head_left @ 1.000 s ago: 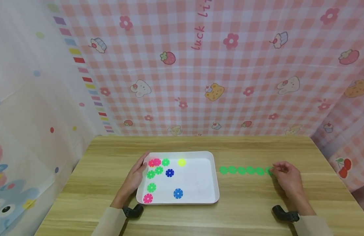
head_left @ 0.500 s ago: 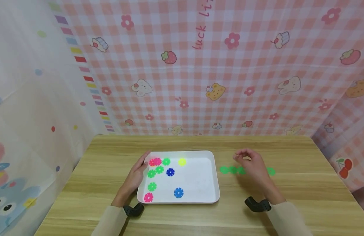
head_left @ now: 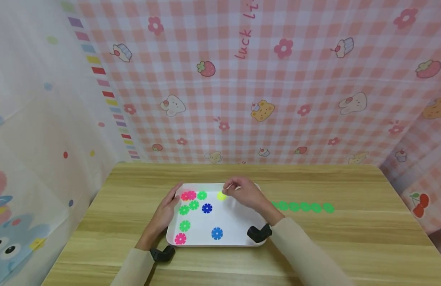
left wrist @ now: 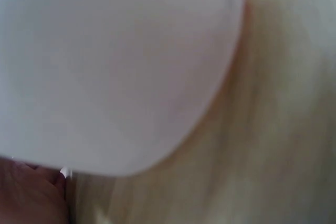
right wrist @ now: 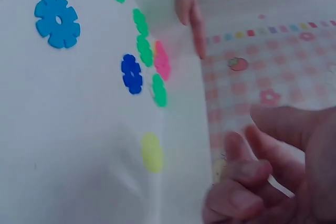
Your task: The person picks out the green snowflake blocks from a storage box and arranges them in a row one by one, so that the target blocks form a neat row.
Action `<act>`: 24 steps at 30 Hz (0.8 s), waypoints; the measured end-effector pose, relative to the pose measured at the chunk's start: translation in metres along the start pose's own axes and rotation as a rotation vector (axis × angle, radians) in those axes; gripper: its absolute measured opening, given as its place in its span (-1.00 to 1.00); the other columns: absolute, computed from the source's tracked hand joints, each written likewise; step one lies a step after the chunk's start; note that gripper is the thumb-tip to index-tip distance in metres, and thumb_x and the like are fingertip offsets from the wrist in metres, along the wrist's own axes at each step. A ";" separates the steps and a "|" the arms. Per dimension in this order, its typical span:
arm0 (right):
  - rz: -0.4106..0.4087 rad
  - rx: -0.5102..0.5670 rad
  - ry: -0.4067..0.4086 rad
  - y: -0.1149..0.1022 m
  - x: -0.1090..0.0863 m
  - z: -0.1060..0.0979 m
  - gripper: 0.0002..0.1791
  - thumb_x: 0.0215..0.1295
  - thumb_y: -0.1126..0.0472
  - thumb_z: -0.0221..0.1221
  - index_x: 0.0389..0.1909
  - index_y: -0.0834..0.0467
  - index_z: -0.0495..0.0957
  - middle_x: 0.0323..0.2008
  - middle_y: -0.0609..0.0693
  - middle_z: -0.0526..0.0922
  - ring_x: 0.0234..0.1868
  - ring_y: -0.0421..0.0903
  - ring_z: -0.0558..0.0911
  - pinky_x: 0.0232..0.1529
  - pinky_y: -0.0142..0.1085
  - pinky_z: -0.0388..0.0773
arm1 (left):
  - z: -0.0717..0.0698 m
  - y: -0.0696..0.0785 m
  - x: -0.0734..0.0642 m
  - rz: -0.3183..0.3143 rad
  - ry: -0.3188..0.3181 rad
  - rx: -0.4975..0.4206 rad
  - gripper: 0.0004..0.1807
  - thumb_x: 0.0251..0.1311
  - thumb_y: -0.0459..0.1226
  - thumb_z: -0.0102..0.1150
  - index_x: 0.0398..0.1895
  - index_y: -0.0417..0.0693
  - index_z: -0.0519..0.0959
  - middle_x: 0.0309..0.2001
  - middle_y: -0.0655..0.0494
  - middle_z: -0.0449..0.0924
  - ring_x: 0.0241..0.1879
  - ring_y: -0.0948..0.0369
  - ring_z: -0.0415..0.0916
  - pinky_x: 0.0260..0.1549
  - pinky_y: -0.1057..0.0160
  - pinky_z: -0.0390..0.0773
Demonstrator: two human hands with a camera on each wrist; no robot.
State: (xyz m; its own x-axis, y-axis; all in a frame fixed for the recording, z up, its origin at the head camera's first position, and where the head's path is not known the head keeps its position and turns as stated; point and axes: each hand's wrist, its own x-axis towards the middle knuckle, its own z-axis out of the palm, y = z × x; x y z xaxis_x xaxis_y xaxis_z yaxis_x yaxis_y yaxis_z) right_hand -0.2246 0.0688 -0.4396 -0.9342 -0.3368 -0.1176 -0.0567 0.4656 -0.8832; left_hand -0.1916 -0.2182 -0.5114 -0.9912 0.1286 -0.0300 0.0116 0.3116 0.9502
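My left hand (head_left: 162, 214) grips the left side of a white tray (head_left: 235, 228), thumb at the rim. The left wrist view is mostly filled by the tray's pale wall (left wrist: 121, 77), blurred. My right hand (head_left: 245, 194) hovers over the tray's far edge, fingers loosely bent and holding nothing, with the fingertips close to a yellow notched disc (head_left: 221, 196). Thumb and fingers stand apart in the right wrist view. Around the tray lie several green discs (head_left: 184, 226), pink discs (head_left: 180, 238), a dark blue disc (head_left: 207, 208) and a lighter blue disc (head_left: 217, 233).
To the tray's right, several green notched discs (head_left: 305, 206) form a row on the wooden table (head_left: 367, 238). My right forearm passes in front of the row's left end. A checked pink cloth (head_left: 220, 91) hangs behind the table.
My right hand has left the right end of the green row and swept left over the tray to the yellow disc. The left hand has stayed on the tray.
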 end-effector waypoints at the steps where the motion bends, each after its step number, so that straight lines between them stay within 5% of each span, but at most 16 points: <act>1: 0.016 -0.004 -0.052 -0.001 0.004 0.006 -0.89 0.31 0.16 0.28 -0.20 0.09 0.66 -0.34 -0.03 0.59 -0.40 -0.10 0.51 -0.47 -0.36 0.44 | 0.000 0.000 0.000 0.000 0.000 -0.001 -0.45 0.59 -0.20 -0.44 0.59 0.11 0.00 0.60 0.07 -0.14 0.58 0.05 -0.27 0.51 -0.11 -0.25; 6: 0.078 -0.006 -0.199 -0.002 0.021 0.029 -0.72 0.32 0.16 0.27 0.00 0.15 0.62 -0.40 0.10 0.53 -0.63 -0.14 0.37 -0.63 -0.37 0.30 | -0.001 -0.001 0.001 -0.020 0.002 -0.001 -0.45 0.59 -0.21 -0.43 0.59 0.12 0.01 0.60 0.09 -0.13 0.58 0.06 -0.27 0.51 -0.11 -0.26; 11: 0.111 -0.047 -0.170 0.001 0.033 0.047 -0.67 0.30 0.16 0.29 0.06 0.14 0.61 -0.34 0.06 0.58 -0.51 -0.11 0.45 -0.50 -0.34 0.42 | -0.001 0.001 0.001 -0.032 0.006 0.000 -0.45 0.59 -0.22 -0.41 0.59 0.13 0.02 0.59 0.08 -0.11 0.58 0.06 -0.26 0.51 -0.12 -0.25; 18: 0.096 -0.126 -0.121 0.001 0.042 0.068 -0.59 0.27 0.13 0.31 0.11 0.17 0.59 -0.12 0.02 0.59 -0.18 -0.05 0.50 -0.04 -0.16 0.53 | -0.001 0.003 0.001 -0.045 0.008 -0.005 -0.46 0.59 -0.19 -0.41 0.59 0.17 0.02 0.60 0.08 -0.12 0.58 0.04 -0.26 0.50 -0.13 -0.26; 24: 0.095 -0.124 -0.092 -0.001 0.045 0.079 -0.67 0.25 0.16 0.33 0.02 0.13 0.61 -0.24 -0.01 0.57 -0.27 -0.07 0.50 -0.19 -0.22 0.50 | 0.000 0.002 0.001 -0.046 -0.002 -0.033 -0.46 0.59 -0.21 -0.39 0.58 0.14 0.04 0.59 0.07 -0.09 0.57 0.06 -0.22 0.51 -0.11 -0.25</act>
State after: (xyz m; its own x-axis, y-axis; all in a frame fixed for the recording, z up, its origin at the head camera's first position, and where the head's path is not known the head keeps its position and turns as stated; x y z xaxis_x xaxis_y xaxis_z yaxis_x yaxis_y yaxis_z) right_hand -0.2384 -0.0117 -0.4797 -0.9017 -0.3571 -0.2438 -0.0180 0.5944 -0.8040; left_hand -0.1925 -0.2180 -0.5097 -0.9903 0.1167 -0.0749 -0.0388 0.2860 0.9575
